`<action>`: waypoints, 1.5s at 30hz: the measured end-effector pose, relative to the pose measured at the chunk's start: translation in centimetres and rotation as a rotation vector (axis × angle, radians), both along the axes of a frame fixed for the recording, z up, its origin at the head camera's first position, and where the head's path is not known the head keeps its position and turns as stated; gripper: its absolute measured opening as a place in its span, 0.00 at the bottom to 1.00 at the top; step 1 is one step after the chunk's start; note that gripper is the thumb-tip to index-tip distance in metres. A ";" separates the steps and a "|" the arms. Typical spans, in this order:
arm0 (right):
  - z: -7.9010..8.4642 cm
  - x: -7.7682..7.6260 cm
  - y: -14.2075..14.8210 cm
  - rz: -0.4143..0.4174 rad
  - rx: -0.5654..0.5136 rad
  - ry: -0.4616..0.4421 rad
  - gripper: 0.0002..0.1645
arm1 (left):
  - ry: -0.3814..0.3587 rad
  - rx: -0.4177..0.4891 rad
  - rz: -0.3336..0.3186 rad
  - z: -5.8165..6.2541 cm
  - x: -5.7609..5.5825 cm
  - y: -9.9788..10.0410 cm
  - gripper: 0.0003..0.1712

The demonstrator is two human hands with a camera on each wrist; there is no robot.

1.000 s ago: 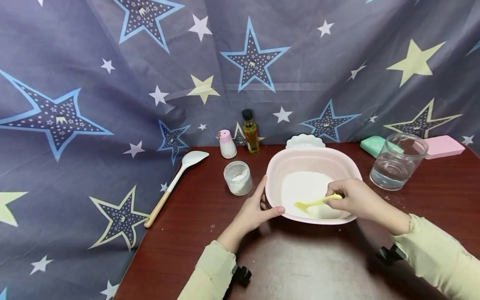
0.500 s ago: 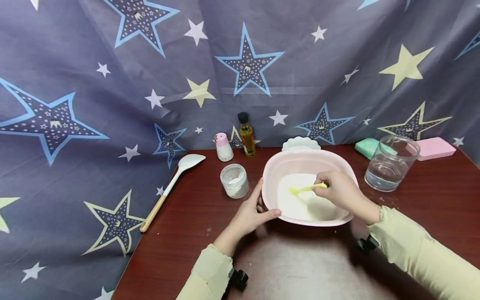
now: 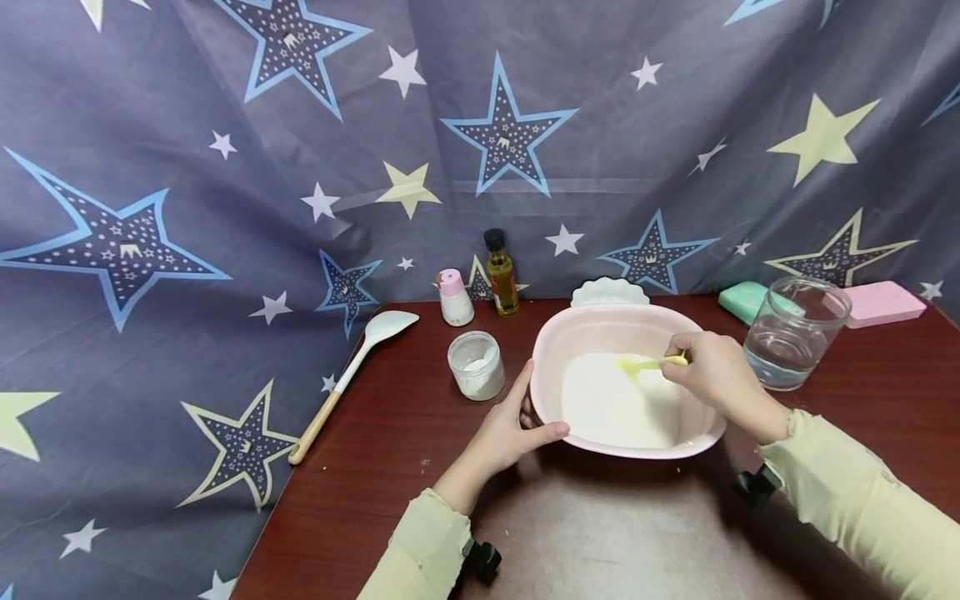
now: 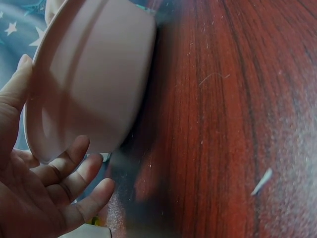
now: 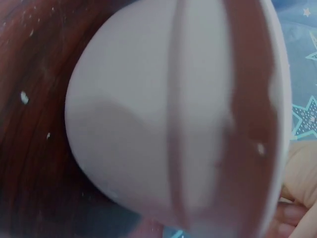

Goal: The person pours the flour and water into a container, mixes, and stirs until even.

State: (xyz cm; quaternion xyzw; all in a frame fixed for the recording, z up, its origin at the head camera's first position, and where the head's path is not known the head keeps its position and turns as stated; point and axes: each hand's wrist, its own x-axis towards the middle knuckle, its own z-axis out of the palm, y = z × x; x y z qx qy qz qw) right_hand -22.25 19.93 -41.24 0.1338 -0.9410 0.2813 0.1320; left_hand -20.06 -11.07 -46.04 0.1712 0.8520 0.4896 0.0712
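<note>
A pale pink basin (image 3: 551, 333) stands on the table in the head view, with white contents (image 3: 611, 408); powder or liquid, I cannot tell. My left hand (image 3: 498, 429) holds its left end, thumb along the near rim. In the left wrist view the fingers (image 4: 74, 153) touch the outer wall. My right hand (image 3: 712, 371) reaches over the right rim and pinches a small yellow spoon (image 3: 647, 364) by its handle. The spoon's tip is at the far part of the white contents. In the right wrist view the basin wall (image 5: 133, 109) hides most of that hand.
Left of the basin stand an open glass jar (image 3: 477, 367) of white powder, a pink-capped shaker (image 3: 454, 297) and an oil bottle (image 3: 502, 275). A white ladle (image 3: 352, 367) lies farther left. A glass of water (image 3: 795, 337) and green (image 3: 742, 302) and pink blocks (image 3: 885, 303) are right.
My right hand has moved the yellow spoon from the near part of the basin, a little left, then over to the far side. My left hand keeps its place on the basin.
</note>
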 end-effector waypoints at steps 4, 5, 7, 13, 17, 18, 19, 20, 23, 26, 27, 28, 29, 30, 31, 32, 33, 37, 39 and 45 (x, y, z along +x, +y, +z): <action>0.5 0.3 1.5 -0.008 0.026 0.001 0.05 | 0.001 0.012 -0.004 -0.2 0.0 0.4 0.59; 0.6 0.4 1.9 -0.008 0.033 0.001 0.06 | 0.001 0.014 -0.005 -0.3 0.0 0.6 0.59; 0.9 0.7 2.6 -0.007 0.052 -0.001 0.07 | 0.004 0.019 -0.006 -0.4 0.0 0.8 0.59; 2.1 1.5 4.3 0.003 0.109 -0.049 0.05 | 0.005 0.033 -0.002 -0.5 0.1 1.4 0.59; 3.1 2.0 5.1 0.010 0.142 -0.092 0.05 | 0.003 0.045 -0.004 -0.5 0.0 1.8 0.58; 3.3 2.1 5.2 0.014 0.149 -0.101 0.05 | 0.004 0.046 -0.009 -0.5 -0.1 1.8 0.59; 3.4 2.2 5.2 0.017 0.150 -0.111 0.05 | 0.005 0.042 -0.013 -0.5 -0.1 1.7 0.59; 3.5 2.3 5.2 0.028 0.151 -0.120 0.05 | 0.008 0.038 -0.018 -0.5 -0.2 1.6 0.59; 3.4 2.6 4.6 0.064 0.143 -0.137 0.05 | 0.019 0.006 -0.014 -0.3 -0.2 0.7 0.59; 3.1 2.7 3.6 0.113 0.116 -0.150 0.05 | 0.030 -0.025 0.004 -0.1 -0.2 -0.6 0.59; 3.0 2.7 3.3 0.128 0.104 -0.160 0.06 | 0.031 -0.032 0.007 -0.1 -0.2 -1.0 0.59; 3.0 2.8 3.0 0.141 0.091 -0.175 0.06 | 0.033 -0.034 0.005 0.0 -0.1 -1.3 0.59; 3.0 2.9 2.8 0.154 0.075 -0.196 0.05 | 0.033 -0.037 0.002 0.0 -0.1 -1.6 0.59; 3.0 3.1 2.7 0.168 0.059 -0.217 0.05 | 0.034 -0.038 -0.001 0.1 -0.1 -1.8 0.59; 3.0 3.2 2.5 0.182 0.045 -0.240 0.05 | 0.034 -0.040 -0.003 0.1 -0.1 -1.9 0.59; 3.0 3.3 2.4 0.197 0.030 -0.264 0.05 | 0.033 -0.038 -0.004 0.1 0.0 -2.0 0.59; 2.9 3.4 2.4 0.211 0.020 -0.286 0.05 | 0.031 -0.037 -0.003 0.2 0.0 -2.1 0.58; 2.7 3.6 2.1 0.273 -0.005 -0.344 0.06 | 0.032 -0.027 0.002 0.3 0.2 -2.1 0.59; 2.8 3.7 2.2 0.302 -0.016 -0.362 0.06 | 0.031 -0.025 -0.001 0.2 0.1 -1.9 0.59; 2.8 3.8 2.4 0.402 -0.067 -0.369 0.07 | 0.046 -0.005 -0.025 -0.4 -0.4 -0.7 0.59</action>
